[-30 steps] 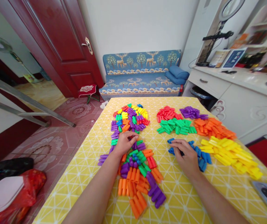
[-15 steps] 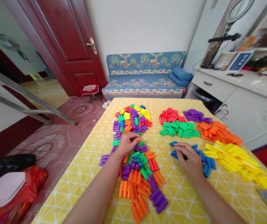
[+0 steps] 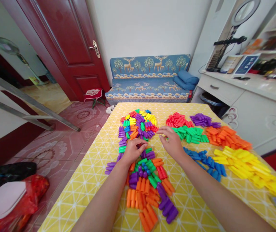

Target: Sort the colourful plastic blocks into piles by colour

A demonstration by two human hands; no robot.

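Observation:
My left hand (image 3: 134, 151) rests over the middle of a long joined shape of mixed plastic building pieces (image 3: 141, 190), its thumb and fingers apart with no piece seen in them. The pieces are ribbed, tube-like blocks in purple, green, orange, red, yellow and blue. My right hand (image 3: 170, 141) reaches over the tablecloth, its fingers stretched toward the red pieces (image 3: 154, 129) on the right side of the shape's far end. Thumb and fingers are parted, and nothing shows between them. Loose blue pieces (image 3: 207, 161) lie just right of my right forearm.
Sorted piles on the right include red pieces (image 3: 176, 120), green pieces (image 3: 191, 134), purple pieces (image 3: 203, 120), orange pieces (image 3: 227, 137) and yellow pieces (image 3: 246, 167). A yellow patterned tablecloth (image 3: 80, 193) covers the table. Beyond stands a blue sofa (image 3: 147, 83); a white cabinet (image 3: 256, 109) is at right.
My right hand has left the blue pieces and moved forward and left, close to the far end of the joined shape. My left hand stays over its middle.

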